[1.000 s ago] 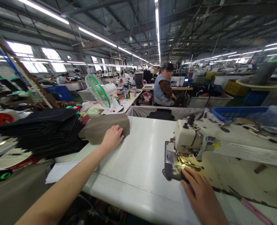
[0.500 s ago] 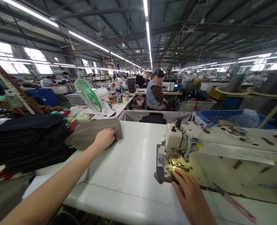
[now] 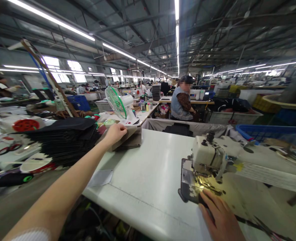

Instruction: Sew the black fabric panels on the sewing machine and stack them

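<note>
At the far left part of the white table, my left hand is closed on the edge of a grey-brown fabric piece, which is folded up and partly hidden behind the hand. My right hand lies by the needle plate of a cream sewing machine. Its fingers reach forward, slightly apart, and a dark patch shows between thumb and fingers; I cannot tell whether it is a shadow or an object. The machine's lamp lights the presser foot just beyond my fingertips.
A tall stack of black fabric pieces stands left of my left hand. Behind it are a green-and-white fan and a cloth-lined bin. Dark-handled scissors lie far left. A co-worker sits beyond the table.
The view has swung left. My left hand has lifted and folded back the edge of the fabric that lay flatter before. My right hand stays by the needle plate.
</note>
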The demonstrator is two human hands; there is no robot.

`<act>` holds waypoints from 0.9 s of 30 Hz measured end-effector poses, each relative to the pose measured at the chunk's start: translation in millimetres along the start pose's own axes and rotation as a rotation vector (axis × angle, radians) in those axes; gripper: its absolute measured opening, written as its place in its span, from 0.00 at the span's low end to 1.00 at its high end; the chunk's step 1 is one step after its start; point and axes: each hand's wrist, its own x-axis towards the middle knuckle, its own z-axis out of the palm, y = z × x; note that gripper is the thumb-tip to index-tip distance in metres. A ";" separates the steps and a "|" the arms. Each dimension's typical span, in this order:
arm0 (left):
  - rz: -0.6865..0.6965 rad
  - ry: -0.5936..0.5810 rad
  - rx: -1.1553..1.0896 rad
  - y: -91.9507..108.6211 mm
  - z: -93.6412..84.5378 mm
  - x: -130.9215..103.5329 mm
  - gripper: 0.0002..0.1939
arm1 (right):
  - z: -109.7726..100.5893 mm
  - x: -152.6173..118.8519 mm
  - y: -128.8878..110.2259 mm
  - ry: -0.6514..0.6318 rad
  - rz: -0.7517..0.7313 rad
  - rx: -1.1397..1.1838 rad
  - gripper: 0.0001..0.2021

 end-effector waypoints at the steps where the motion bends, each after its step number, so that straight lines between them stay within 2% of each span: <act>1: -0.008 0.011 -0.031 1.1 -5.7 -0.8 0.10 | 0.7 -0.5 1.5 0.000 -0.004 0.002 0.18; 3: -0.006 0.026 -0.089 10.7 -16.5 -7.7 0.12 | 1.8 -1.6 3.0 -0.006 -0.003 0.016 0.17; 5: 0.055 0.015 -0.182 30.3 -24.0 -24.8 0.13 | 2.2 -2.3 1.1 -0.019 0.030 0.036 0.16; 6: 0.112 -0.008 -0.244 43.0 -25.8 -37.6 0.13 | 1.8 -2.2 -1.6 -0.028 0.064 0.049 0.16; 8: 0.335 -0.126 -0.487 69.9 -24.7 -70.7 0.13 | -0.7 0.0 -10.6 -0.056 0.178 0.083 0.20; 9: 0.427 -0.168 -0.577 82.2 -21.8 -89.5 0.13 | -3.3 2.4 -16.4 -0.069 0.246 0.111 0.24; 11: 0.612 -0.293 -0.678 100.8 -11.1 -127.1 0.10 | -11.3 9.7 -28.3 -0.102 0.390 0.199 0.38; 13: 0.751 -0.427 -0.719 109.7 5.5 -158.8 0.08 | -22.9 18.5 -37.9 -0.086 0.441 0.316 0.47; 14: 0.819 -0.471 -0.709 110.9 15.7 -171.0 0.12 | -29.5 22.2 -41.3 -0.075 0.408 0.366 0.47; 15: 0.892 -0.494 -0.677 110.5 26.6 -180.8 0.17 | -36.3 25.0 -43.9 -0.094 0.344 0.413 0.43; 16: 0.975 -0.498 -0.624 108.7 37.9 -188.3 0.23 | -42.9 26.6 -46.0 -0.132 0.266 0.453 0.33; 18: 1.123 -0.430 -0.489 102.3 59.3 -198.4 0.30 | -54.8 25.9 -49.6 -0.264 0.134 0.524 0.14; 19: 1.172 -0.359 -0.430 98.2 68.2 -201.8 0.31 | -60.0 23.9 -51.6 -0.333 0.103 0.552 0.10; 21: 1.191 -0.170 -0.381 89.2 80.4 -206.9 0.29 | -69.8 17.9 -56.2 -0.421 0.101 0.567 0.08; 23: 1.167 0.013 -0.413 81.0 84.0 -210.3 0.26 | -80.3 11.1 -61.1 -0.398 0.113 0.513 0.10; 24: 1.165 0.062 -0.432 77.8 83.0 -211.3 0.25 | -86.2 8.2 -63.4 -0.372 0.108 0.471 0.12; 25: 1.185 0.071 -0.446 75.3 80.8 -212.1 0.24 | -92.3 5.9 -65.6 -0.358 0.093 0.436 0.14; 27: 1.265 -0.021 -0.440 72.5 74.9 -212.9 0.24 | -104.8 3.6 -70.1 -0.407 0.070 0.413 0.17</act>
